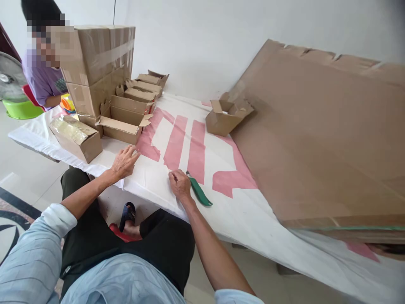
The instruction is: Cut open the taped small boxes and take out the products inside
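My left hand (124,162) rests on the white cloth with its fingers loosely apart, holding nothing that shows. Just beyond it stands an open cardboard box (122,122) with its flaps up; to its left lies a closed, taped cardboard box (76,137). My right hand (179,184) is curled on the cloth near the table's front edge, and whatever its fingers may hold is hidden. Close beside it, on the right, lies a curved green tool (200,192) with a dark narrow tip, apparently a knife.
Taped cartons (98,63) are stacked at the left, with several open boxes (142,88) along them. Another open box (226,114) leans by a large cardboard sheet (322,139) on the right. Pink strips (196,147) mark the cloth. A person in purple (44,78) sits behind the cartons.
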### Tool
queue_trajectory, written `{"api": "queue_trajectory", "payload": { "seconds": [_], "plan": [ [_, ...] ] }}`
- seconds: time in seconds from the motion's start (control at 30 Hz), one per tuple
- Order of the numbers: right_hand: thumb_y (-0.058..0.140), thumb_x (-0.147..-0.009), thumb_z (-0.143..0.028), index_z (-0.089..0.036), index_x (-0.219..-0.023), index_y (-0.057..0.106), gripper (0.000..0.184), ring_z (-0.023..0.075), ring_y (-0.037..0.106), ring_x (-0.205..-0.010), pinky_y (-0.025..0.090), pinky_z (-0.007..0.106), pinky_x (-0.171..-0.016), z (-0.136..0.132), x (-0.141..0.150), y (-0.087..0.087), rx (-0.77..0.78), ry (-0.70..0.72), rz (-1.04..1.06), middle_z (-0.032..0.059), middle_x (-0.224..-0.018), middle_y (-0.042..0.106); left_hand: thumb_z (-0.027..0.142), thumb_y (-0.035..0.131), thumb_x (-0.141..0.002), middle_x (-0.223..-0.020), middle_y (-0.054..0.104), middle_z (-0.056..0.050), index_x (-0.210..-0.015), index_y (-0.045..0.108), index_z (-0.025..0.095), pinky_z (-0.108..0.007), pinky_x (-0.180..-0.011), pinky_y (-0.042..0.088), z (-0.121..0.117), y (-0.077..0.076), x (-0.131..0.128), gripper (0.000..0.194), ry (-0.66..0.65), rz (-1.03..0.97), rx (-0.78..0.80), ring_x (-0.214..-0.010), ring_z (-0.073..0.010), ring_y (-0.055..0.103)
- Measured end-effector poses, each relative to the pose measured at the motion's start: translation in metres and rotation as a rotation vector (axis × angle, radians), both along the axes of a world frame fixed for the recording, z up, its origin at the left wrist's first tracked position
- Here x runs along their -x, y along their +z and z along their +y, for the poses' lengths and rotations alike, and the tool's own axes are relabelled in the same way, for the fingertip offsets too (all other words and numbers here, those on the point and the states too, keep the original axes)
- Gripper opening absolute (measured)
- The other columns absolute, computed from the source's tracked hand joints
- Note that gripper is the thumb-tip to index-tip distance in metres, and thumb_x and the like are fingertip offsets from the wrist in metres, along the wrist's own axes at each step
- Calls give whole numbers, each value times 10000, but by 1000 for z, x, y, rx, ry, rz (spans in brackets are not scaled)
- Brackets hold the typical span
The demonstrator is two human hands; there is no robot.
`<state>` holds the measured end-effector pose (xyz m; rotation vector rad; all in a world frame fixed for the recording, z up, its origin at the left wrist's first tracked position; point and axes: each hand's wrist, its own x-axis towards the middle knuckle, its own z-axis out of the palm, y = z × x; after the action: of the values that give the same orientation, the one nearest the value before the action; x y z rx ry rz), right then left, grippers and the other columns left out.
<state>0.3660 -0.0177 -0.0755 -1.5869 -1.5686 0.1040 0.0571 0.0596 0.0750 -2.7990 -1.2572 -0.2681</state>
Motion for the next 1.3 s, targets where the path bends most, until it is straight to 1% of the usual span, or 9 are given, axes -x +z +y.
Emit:
{"api": "queue_trajectory", "payload": {
  "seconds": [0.1,0.23,0.37,0.43,0.5,0.73,0.97,1.1,1.3],
  "plan": [
    [548,-1062,-315,-262,-848,690,262,254,655,-889,501,390,-872,-3,3,-2,-6,9,-54,68,-915,742,112,669,-953,-1678,604,-239,-1501,712,194,-607,-1220,548,-12,9,22,556,50,12,-14,-1675,-437,462],
    [572,-1034,-266,-262,-888,725,211,274,659,-982,517,401,-926,-4,8,-1,12,20,-65,85,-978,753,203,797,-941,-1732,557,-230,-1526,701,227,-662,-1274,487,0,53,69,593,219,24,-73,-1709,-484,399],
    [593,-1014,-233,-259,-899,748,195,297,653,-1046,522,426,-973,-3,12,2,46,5,-60,110,-1041,761,209,952,-808,-1818,466,-247,-1699,568,235,-736,-1306,419,27,95,114,971,339,131,-15,-1698,-539,365],
    [605,-999,-220,-258,-896,753,184,302,649,-1063,521,428,-980,-1,13,4,55,7,-64,113,-1049,759,165,1004,-717,-1804,481,-286,-1775,480,216,-771,-1290,417,42,108,130,1181,377,266,90,-1658,-552,413],
    [602,-1002,-221,-256,-900,755,187,299,642,-1069,520,422,-979,0,14,4,54,11,-71,110,-1043,752,142,1019,-672,-1786,504,-309,-1791,477,230,-785,-1269,425,55,114,141,1246,368,352,153,-1621,-575,458],
    [571,-1031,-264,-260,-908,758,225,301,648,-1049,521,427,-990,0,13,-9,4,10,-69,110,-1041,751,237,1090,-552,-1845,468,-286,-1732,592,263,-805,-1277,365,75,120,149,1281,236,359,193,-1608,-608,455],
    [592,-999,-287,-261,-889,757,201,311,662,-1050,517,439,-965,4,12,-17,-4,-9,-86,123,-1037,771,316,946,-684,-1815,516,-231,-1787,492,310,-759,-1258,394,63,113,149,1192,190,383,151,-1557,-525,470],
    [580,-1015,-301,-256,-911,761,213,313,666,-1041,523,448,-968,4,11,-19,-12,-8,-113,126,-1043,766,343,906,-739,-1784,537,-236,-1784,487,312,-747,-1238,402,45,102,125,1127,112,318,146,-1560,-529,468],
    [578,-1022,-288,-261,-913,750,205,320,667,-1033,528,451,-956,2,9,-20,-13,9,-139,125,-1022,745,391,964,-772,-1689,616,-215,-1695,578,327,-650,-1180,460,6,86,56,1003,-84,202,128,-1493,-483,551]
  ]
}}
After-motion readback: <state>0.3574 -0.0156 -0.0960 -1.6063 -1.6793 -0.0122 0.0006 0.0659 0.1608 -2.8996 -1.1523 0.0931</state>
